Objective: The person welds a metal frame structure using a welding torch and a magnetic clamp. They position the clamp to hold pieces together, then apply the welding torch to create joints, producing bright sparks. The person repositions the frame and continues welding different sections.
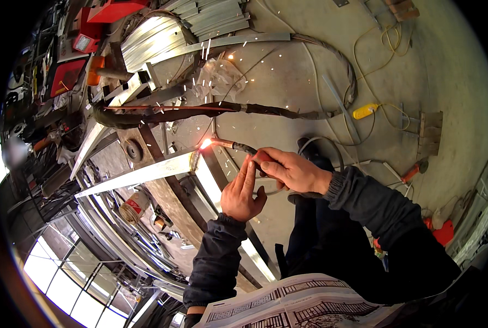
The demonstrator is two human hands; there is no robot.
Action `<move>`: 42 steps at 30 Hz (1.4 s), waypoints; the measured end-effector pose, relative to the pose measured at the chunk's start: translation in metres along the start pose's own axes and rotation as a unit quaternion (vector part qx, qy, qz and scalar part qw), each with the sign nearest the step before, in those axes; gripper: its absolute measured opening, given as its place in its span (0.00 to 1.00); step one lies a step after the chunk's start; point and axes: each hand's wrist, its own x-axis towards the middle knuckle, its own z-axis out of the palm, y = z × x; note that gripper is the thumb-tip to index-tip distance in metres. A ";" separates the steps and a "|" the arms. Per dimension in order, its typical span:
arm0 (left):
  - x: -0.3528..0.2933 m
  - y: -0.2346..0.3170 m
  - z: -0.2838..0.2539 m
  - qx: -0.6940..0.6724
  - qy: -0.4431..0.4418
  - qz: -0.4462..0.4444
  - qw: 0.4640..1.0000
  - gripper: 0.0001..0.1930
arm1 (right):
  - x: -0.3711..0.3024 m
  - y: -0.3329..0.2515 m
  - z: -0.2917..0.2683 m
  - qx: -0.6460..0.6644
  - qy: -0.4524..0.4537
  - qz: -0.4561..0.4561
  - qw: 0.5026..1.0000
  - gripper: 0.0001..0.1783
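Note:
My right hand [293, 170] is closed around the red handle of a welding torch [244, 148], whose copper-coloured nozzle points left. A bright arc glows at its tip, close to the corner of a metal frame [145, 177], and sparks fly up and away from it. My left hand [244, 195] is beside the torch, index and middle fingers stretched up together against the front of the handle, thumb apart. It does not wrap around the torch. A darkened weld area shows at the frame's corner, just below the arc.
A thick sheathed cable [200, 113] runs behind the arc. Metal strips [211, 22] lie at the back. On the floor are a yellow tool [365, 111], thin cables and an angle grinder [415, 171]. Printed drawings [304, 303] lie across my front. A bucket [134, 206] stands left.

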 end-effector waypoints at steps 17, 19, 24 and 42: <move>-0.037 0.028 -0.032 -0.053 0.190 -0.038 0.980 0.23 | -0.015 0.025 0.076 -0.135 0.138 -0.019 0.981 0.24; -0.082 0.054 -0.016 -0.089 0.233 -0.071 0.966 0.19 | -0.029 0.029 0.086 -0.019 0.002 0.069 0.997 0.23; -0.196 0.146 0.022 -0.186 0.242 -0.191 0.933 0.15 | -0.061 0.066 0.087 0.010 0.009 0.038 0.999 0.25; -0.717 0.338 0.215 -0.274 0.482 -0.515 0.654 0.14 | -0.178 0.101 0.200 -0.262 -0.055 0.140 0.953 0.32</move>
